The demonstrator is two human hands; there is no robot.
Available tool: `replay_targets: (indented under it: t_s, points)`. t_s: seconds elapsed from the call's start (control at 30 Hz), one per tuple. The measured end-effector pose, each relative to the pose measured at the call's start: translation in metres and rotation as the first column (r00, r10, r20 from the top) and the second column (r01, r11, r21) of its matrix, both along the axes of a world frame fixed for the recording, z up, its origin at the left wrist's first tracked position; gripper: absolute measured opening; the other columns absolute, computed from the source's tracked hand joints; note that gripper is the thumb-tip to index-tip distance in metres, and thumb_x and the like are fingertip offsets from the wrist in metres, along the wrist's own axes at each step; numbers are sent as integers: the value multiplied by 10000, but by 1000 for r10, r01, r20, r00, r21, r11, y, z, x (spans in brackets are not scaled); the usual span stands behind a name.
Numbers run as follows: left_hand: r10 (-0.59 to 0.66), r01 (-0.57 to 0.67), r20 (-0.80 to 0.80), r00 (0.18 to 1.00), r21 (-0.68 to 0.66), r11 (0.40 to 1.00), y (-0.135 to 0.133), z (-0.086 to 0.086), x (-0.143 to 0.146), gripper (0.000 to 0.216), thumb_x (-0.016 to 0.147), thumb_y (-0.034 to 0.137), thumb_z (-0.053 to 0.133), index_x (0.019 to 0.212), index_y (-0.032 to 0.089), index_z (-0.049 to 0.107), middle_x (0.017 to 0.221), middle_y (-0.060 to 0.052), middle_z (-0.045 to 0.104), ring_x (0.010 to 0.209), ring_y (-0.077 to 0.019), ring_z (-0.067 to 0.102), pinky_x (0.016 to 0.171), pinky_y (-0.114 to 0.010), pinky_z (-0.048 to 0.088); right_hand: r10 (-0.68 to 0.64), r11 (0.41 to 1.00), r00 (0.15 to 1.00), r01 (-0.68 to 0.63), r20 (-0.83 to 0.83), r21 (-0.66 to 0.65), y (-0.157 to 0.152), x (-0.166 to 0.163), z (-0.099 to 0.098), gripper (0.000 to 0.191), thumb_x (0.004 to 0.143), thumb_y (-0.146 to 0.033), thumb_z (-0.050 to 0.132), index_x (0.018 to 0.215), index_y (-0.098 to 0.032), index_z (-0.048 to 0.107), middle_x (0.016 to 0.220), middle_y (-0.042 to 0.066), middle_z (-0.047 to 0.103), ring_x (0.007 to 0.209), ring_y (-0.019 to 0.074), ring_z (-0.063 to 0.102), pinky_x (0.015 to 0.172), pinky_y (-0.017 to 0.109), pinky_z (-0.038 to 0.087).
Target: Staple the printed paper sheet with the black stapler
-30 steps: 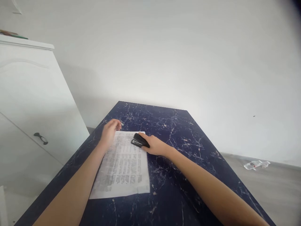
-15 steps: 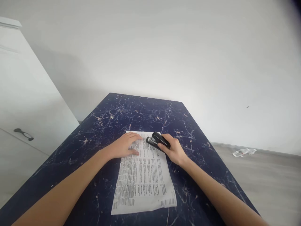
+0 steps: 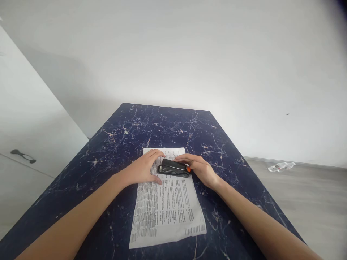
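Observation:
A printed paper sheet lies on a dark blue marbled table. A black stapler with an orange end lies crosswise on the upper part of the sheet. My right hand rests at the stapler's right end, fingers curled around it. My left hand lies on the sheet's left side, its fingers touching the stapler's left end.
A white cabinet with a dark handle stands left of the table. A white wall rises behind. On the grey floor at the right lies a crushed clear plastic bottle.
The stapler has turned from pointing at the sheet's top right corner to lying across the sheet. My left hand came from the sheet's top left edge to meet it.

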State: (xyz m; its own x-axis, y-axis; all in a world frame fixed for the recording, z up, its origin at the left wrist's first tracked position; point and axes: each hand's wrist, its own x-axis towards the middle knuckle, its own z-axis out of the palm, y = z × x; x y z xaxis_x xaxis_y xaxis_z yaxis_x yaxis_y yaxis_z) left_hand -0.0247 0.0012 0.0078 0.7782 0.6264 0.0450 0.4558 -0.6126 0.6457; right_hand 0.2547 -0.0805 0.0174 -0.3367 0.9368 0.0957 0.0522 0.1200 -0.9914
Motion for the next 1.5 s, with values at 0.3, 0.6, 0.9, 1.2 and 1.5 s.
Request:
replay_targets:
  t_s: [0.3,0.6,0.9,1.2,1.5]
  points:
    - [28,-24,26,999,-168,985,-1,3,2,883,652,613,890,1403,320,529,1474,-112,527,1289,-384,561,979,-497,504,-12,982,990,-14,-139,-188,-4,-3,-1,584,746,-150,492,1287,-244,695,1342,61,704,1289,286,627,1147,507,452]
    - [150,-38,366,918,-296,954,0,3,3,712,817,741,701,1362,290,620,1484,-124,566,1388,-383,501,1178,-564,364,-178,958,871,47,458,283,-8,-15,-12,355,889,-239,688,1244,-247,695,1092,58,775,949,252,736,874,427,606]
    - [534,203,515,670,-819,536,-3,6,13,504,1035,581,503,1247,170,703,1448,-172,627,1372,-342,572,1189,-535,446,-464,526,687,-296,560,798,-29,-15,-8,671,989,-29,582,1571,-332,441,1513,39,571,1428,300,523,1147,548,516]
    - [471,163,447,760,-833,528,-2,1,10,268,982,233,628,1230,192,722,1394,-134,667,1363,-308,591,1236,-500,426,-607,573,674,5,421,819,-21,-14,-7,537,977,-24,551,1418,-322,627,1432,44,652,1370,314,585,1119,569,516]
    - [610,-50,686,397,-647,761,2,12,13,283,893,191,653,1173,193,614,1379,-130,637,1383,-297,566,1238,-497,415,-450,886,760,314,469,340,-16,-23,-20,319,839,-166,743,1137,-276,764,948,54,730,855,251,690,762,416,582]
